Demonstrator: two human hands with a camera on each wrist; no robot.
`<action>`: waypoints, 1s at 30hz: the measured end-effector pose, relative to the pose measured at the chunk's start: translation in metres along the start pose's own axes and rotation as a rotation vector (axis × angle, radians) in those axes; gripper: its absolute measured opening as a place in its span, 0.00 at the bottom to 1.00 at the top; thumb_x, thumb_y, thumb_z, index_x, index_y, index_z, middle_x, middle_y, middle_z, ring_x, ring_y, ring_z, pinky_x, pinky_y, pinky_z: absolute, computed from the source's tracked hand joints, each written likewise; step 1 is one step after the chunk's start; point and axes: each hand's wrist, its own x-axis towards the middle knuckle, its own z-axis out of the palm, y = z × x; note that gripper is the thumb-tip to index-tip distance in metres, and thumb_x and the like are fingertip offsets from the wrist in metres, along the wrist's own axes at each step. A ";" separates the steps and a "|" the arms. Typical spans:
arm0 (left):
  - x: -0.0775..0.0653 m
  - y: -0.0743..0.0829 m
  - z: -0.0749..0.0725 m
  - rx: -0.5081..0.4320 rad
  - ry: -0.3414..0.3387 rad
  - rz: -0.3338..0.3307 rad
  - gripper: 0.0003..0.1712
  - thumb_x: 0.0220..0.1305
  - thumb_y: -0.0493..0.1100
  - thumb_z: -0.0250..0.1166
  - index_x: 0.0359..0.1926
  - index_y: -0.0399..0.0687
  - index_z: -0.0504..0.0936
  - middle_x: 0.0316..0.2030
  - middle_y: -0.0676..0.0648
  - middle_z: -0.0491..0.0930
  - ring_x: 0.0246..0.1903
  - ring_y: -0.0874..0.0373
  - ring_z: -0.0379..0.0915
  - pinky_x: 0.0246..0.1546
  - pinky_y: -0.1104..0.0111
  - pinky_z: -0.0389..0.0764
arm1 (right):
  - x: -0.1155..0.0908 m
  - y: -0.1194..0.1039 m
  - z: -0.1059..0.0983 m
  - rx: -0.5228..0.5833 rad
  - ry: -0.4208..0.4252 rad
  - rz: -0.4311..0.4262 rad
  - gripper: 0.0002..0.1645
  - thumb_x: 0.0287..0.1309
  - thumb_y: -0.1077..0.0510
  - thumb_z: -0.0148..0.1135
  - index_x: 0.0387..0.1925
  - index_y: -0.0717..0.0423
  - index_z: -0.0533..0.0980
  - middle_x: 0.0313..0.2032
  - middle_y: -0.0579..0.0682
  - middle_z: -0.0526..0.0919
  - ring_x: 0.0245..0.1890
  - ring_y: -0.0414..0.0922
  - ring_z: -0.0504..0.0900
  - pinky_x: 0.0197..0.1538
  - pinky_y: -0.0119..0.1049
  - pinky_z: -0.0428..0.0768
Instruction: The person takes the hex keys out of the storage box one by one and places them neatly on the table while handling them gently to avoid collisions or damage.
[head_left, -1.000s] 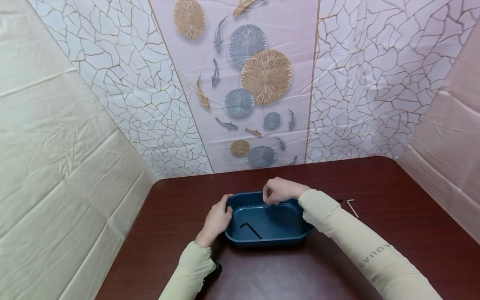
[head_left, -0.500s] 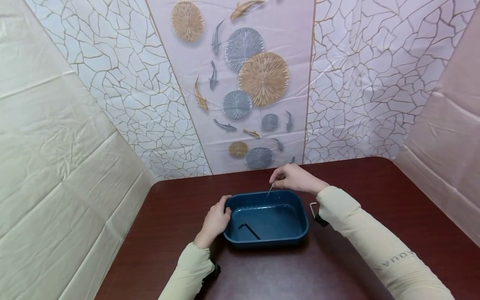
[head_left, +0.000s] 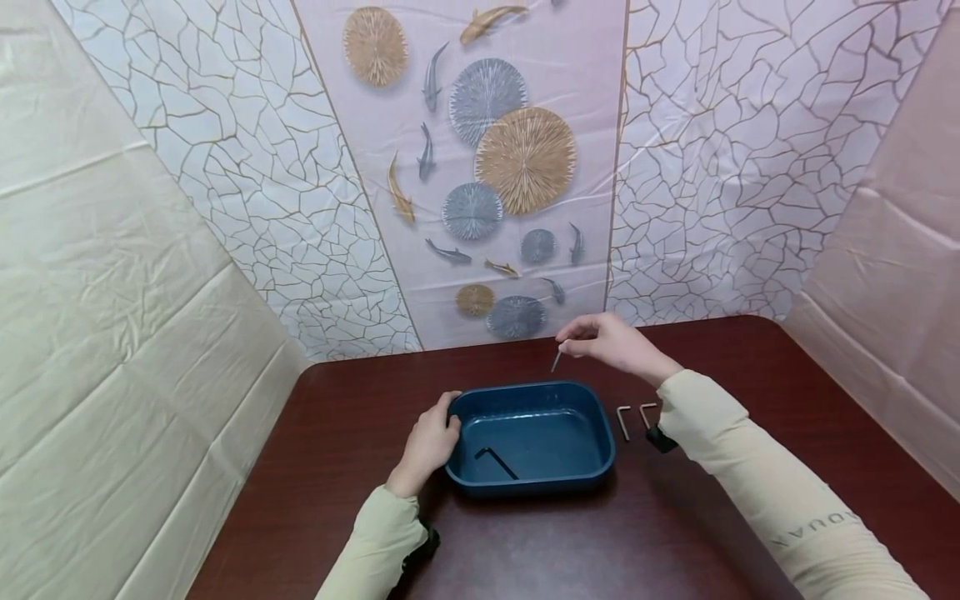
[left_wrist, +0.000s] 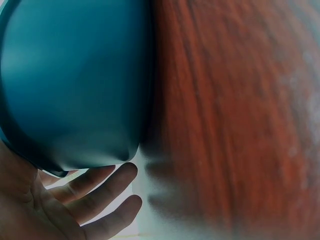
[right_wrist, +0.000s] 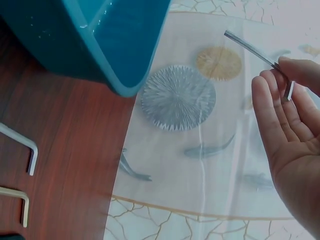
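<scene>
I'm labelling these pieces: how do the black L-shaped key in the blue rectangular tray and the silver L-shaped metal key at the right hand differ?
Colour: the black key is dark; the silver key is pale and glints.
Support: the black key lies inside the blue tray; the silver key is pinched by the right hand, outside the tray.
Both are slim bars bent into an L.

Wrinkly cream sleeves [head_left: 750, 454] on both arms, dark lettering [head_left: 816, 527] on the right one, small black gadget [head_left: 662, 438] at each wrist.
</scene>
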 end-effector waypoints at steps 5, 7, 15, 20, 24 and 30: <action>0.000 0.002 0.000 0.000 0.001 -0.004 0.25 0.76 0.39 0.51 0.72 0.47 0.67 0.25 0.47 0.71 0.12 0.56 0.62 0.16 0.64 0.68 | -0.008 0.005 -0.011 0.004 0.031 0.038 0.16 0.66 0.48 0.66 0.50 0.50 0.83 0.45 0.49 0.86 0.43 0.46 0.85 0.51 0.50 0.80; -0.001 0.002 0.000 -0.001 0.003 -0.006 0.25 0.76 0.39 0.51 0.72 0.47 0.66 0.23 0.46 0.70 0.12 0.57 0.61 0.16 0.65 0.67 | -0.011 0.007 -0.016 0.029 0.041 0.052 0.17 0.65 0.48 0.67 0.51 0.50 0.83 0.45 0.50 0.86 0.43 0.47 0.85 0.51 0.49 0.80; -0.001 0.002 0.001 -0.008 0.002 0.001 0.25 0.76 0.38 0.50 0.72 0.46 0.66 0.25 0.47 0.71 0.13 0.56 0.63 0.17 0.64 0.68 | -0.031 0.018 -0.040 0.143 0.115 0.079 0.25 0.64 0.47 0.68 0.55 0.59 0.80 0.49 0.56 0.85 0.43 0.45 0.86 0.58 0.52 0.76; -0.001 0.000 0.002 0.004 0.002 -0.005 0.26 0.76 0.39 0.51 0.72 0.47 0.67 0.26 0.48 0.72 0.13 0.56 0.63 0.17 0.64 0.68 | -0.046 0.027 -0.057 0.194 0.159 0.123 0.29 0.63 0.44 0.68 0.57 0.60 0.78 0.52 0.53 0.84 0.44 0.40 0.86 0.60 0.42 0.76; 0.000 -0.001 0.003 0.008 0.005 -0.008 0.26 0.76 0.39 0.51 0.71 0.47 0.67 0.29 0.47 0.74 0.15 0.55 0.65 0.18 0.63 0.69 | -0.059 0.035 -0.070 0.223 0.200 0.116 0.28 0.64 0.46 0.68 0.56 0.61 0.78 0.47 0.44 0.86 0.44 0.38 0.86 0.53 0.29 0.77; 0.001 -0.001 0.002 0.017 0.018 0.001 0.25 0.75 0.39 0.51 0.71 0.47 0.68 0.32 0.46 0.77 0.16 0.55 0.66 0.19 0.63 0.69 | -0.079 0.047 -0.089 0.324 0.250 0.093 0.18 0.64 0.54 0.68 0.52 0.59 0.81 0.44 0.39 0.86 0.41 0.39 0.88 0.50 0.27 0.79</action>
